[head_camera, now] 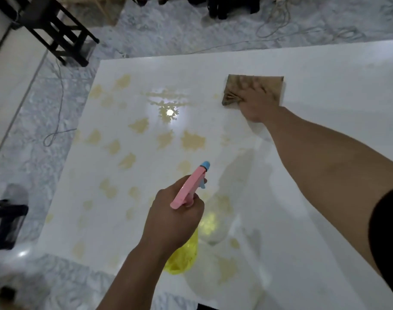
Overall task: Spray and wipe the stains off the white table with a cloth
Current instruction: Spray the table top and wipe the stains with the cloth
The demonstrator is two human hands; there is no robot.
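Your right hand (257,101) pressed the cloth (253,89) flat, fingers blurred; left fingers (168,198) curled round the spray bottle (186,191) — beyond them, most stains (192,140) remained on the counter (325,86).

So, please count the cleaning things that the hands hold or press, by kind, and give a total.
Spray bottle (pink head, yellow body), gripped by the left hand: 1
Brown cloth, pressed on the white table by the right hand: 1
Total: 2
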